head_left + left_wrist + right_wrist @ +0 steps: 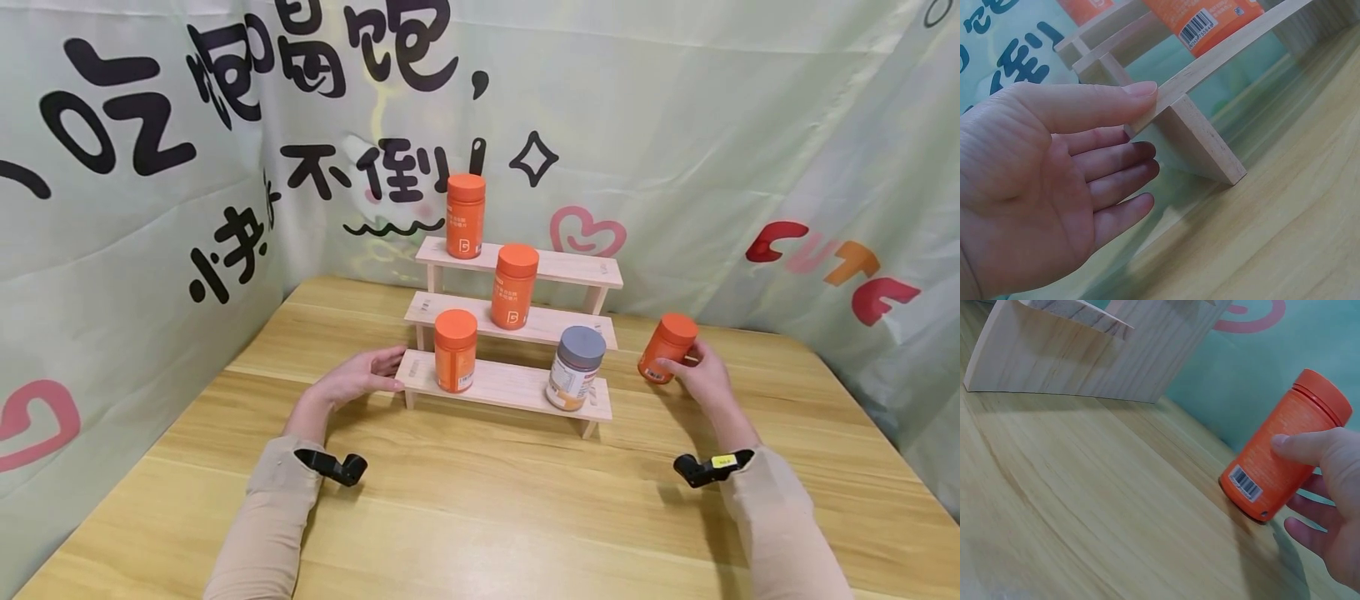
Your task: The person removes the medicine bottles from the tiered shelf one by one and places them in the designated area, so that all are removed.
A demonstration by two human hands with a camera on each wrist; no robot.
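At the left end of the lowest board, my left hand [356,379] pinches the three-step wooden rack [517,379]; the thumb lies against the board's end, and the index fingertip is hidden behind it. On the right, my right hand [705,375] grips an orange bottle [667,348] with an orange lid, thumb on the near side. This bottle leans to the right, low over the table; whether its base touches cannot be told. In the right wrist view a barcode shows near the base of the bottle [1285,453].
Orange bottles stand on the top step [465,218], the middle step [514,287] and the left of the lowest step [455,354]. A white jar with a grey lid [576,371] stands at the lowest step's right. Printed cloth [712,167] hangs behind the wooden table [480,517].
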